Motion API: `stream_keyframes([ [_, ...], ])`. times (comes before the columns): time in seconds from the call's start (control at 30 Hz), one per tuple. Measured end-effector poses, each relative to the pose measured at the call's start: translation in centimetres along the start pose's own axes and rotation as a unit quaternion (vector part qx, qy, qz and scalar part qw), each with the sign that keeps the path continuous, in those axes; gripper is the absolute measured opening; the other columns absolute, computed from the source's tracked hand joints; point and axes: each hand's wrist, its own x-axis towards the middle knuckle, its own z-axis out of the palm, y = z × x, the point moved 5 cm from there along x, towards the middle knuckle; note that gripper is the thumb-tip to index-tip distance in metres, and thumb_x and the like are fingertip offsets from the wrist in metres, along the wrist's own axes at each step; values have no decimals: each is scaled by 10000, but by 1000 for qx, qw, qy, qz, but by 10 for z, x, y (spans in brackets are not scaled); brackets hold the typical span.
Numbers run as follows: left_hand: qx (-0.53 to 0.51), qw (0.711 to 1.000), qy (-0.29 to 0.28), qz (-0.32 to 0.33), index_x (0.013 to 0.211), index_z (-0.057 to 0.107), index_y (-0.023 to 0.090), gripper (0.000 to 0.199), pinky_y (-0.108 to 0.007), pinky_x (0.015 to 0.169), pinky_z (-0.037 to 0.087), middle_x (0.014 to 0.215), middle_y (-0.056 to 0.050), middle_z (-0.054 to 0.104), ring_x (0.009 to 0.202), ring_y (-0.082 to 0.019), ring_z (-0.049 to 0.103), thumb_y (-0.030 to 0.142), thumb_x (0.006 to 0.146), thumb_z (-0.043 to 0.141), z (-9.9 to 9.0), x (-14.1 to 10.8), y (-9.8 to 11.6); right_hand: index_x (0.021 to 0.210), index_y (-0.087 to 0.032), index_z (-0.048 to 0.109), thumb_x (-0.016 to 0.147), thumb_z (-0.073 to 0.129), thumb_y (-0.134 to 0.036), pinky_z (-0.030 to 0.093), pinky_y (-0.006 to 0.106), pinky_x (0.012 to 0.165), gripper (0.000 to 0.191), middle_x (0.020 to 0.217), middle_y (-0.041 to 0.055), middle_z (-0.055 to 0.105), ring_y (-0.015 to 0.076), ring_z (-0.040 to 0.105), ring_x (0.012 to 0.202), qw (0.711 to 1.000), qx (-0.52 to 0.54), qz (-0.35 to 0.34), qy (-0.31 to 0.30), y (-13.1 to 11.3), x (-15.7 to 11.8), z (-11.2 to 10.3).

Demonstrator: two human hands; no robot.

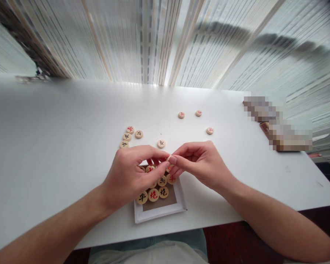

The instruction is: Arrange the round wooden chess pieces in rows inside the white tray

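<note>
Above the far part of a shallow white box, my left hand (136,168) and my right hand (202,161) meet fingertip to fingertip. Between their thumbs and forefingers they pinch one small Chinese chess piece (169,158), mostly covered by the fingers; its marking does not show. The white box (162,215) holds several round wooden pieces with red or black characters, among them a black piece (142,197), a red piece (153,195) and another black piece (163,192) in the nearest row. My hands hide part of the rows behind.
Beyond my left hand lie a red piece (130,129) and three black ones, one a black piece (139,134). A single black piece (161,143) lies ahead. Farther right are three red pieces, including one red piece (209,130). Blurred-out objects (288,137) sit at the table's right edge.
</note>
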Motion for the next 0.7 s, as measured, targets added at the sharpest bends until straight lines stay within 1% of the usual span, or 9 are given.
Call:
stream_keyframes([
  [0.07, -6, 1000, -6, -4, 936, 867, 179, 111, -147, 615, 587, 831, 8, 865, 703, -113, 782, 105, 907, 789, 1, 0, -1, 832, -113, 844, 738, 1029, -415, 700, 263, 588, 366, 691, 100, 822, 220, 817, 606, 1000, -2, 9, -1, 1, 0, 0],
  [0.2, -55, 998, -6, -39, 956, 883, 184, 136, -162, 617, 594, 840, -1, 868, 714, -123, 784, 99, 911, 786, 2, 0, -5, 867, -114, 869, 751, 1021, -417, 715, 270, 610, 358, 696, 97, 822, 216, 823, 616, 999, 26, 25, -19, 1, 0, 2],
  [0.37, -127, 990, 0, -61, 969, 910, 240, 215, -166, 679, 617, 873, 4, 876, 768, -127, 798, 81, 899, 784, 2, 3, -7, 933, -130, 891, 774, 1016, -366, 726, 272, 642, 310, 729, 91, 833, 215, 838, 657, 996, 74, 31, -41, 2, 0, 2],
  [0.47, -158, 983, 3, -92, 987, 916, 245, 189, -158, 701, 635, 893, -5, 883, 798, -134, 814, 115, 902, 808, 2, 3, -11, 980, -138, 896, 802, 1001, -332, 728, 272, 658, 284, 750, 93, 840, 212, 844, 675, 993, 97, 36, -55, 3, 1, 2],
  [0.57, -196, 972, -6, -129, 1032, 914, 232, 154, -190, 727, 665, 943, -35, 893, 834, -166, 835, 171, 917, 829, 3, 1, -16, 1042, -143, 894, 806, 1000, -301, 727, 262, 667, 303, 785, 97, 852, 208, 849, 692, 990, 116, 43, -60, 2, 2, 1],
  [0.7, -229, 963, -17, -138, 1059, 908, 225, 169, -202, 752, 682, 953, -43, 893, 852, -173, 842, 180, 905, 854, 5, 0, -19, 1085, -158, 884, 826, 989, -281, 728, 258, 663, 306, 806, 93, 862, 201, 853, 700, 988, 137, 49, -53, 0, 2, 1],
])
